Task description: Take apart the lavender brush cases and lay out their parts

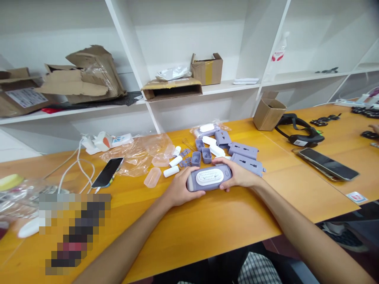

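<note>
Both my hands grip a grey-purple oblong plastic case (194,178) with a white oval, dotted panel on its upper face. My left hand (178,188) wraps the left end, thumb along the near edge. At the other end my right hand (235,175) closes round the corner beside a small oval mark. Just beyond lie small grey cups (196,158), white rounded pieces (217,150), white cylinders (171,170) and springs (185,154). Flat grey plates (243,150) with slots rest behind my right hand. A translucent pinkish tray (152,177) is left of my left hand.
Clear plastic bags (139,152), a charging phone (107,172) and a power strip (118,140) occupy the left side. Rightward are an open carton (269,112), a black headset (304,136) and another phone (328,163). Shelves (231,85) stand behind; a co-worker's hand (375,128) shows far right.
</note>
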### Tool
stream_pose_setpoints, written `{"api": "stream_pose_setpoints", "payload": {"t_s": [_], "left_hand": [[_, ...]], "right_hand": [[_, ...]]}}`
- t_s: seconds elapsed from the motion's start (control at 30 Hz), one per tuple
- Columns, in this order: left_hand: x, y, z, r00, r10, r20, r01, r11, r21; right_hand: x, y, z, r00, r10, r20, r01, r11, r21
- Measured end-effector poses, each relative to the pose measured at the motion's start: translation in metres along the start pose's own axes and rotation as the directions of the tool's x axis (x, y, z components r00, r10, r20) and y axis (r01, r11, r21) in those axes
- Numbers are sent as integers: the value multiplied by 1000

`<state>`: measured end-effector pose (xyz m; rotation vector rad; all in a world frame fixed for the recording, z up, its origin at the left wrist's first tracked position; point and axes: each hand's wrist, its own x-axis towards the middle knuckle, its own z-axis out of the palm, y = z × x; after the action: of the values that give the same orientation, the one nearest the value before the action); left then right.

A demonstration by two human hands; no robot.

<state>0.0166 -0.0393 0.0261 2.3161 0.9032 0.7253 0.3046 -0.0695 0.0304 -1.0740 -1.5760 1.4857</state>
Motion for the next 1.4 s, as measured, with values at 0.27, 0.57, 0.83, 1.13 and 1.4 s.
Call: {"api": "stream_pose_setpoints", "payload": {"t_s": [0.27,0.57,0.83,1.13,1.4], "left_hand": [[1,0,0,996,28,85,-30,999,14],[0,-3,-4,986,90,139,-92,996,10],[-2,6,8,975,161,155,-169,985,41],[-1,15,12,967,166,192,-191,974,120],[-2,21,0,955,127,267,-172,973,155]], "right_hand": [[0,4,-6,993,-116,2,113,970,-214],[-15,14,21,922,-369,-117,224,755,-616],[-54,26,23,908,-380,-176,137,667,-732],[-71,30,18,911,-352,-214,71,646,-760],[-63,26,18,920,-336,-200,79,660,-747]]}}
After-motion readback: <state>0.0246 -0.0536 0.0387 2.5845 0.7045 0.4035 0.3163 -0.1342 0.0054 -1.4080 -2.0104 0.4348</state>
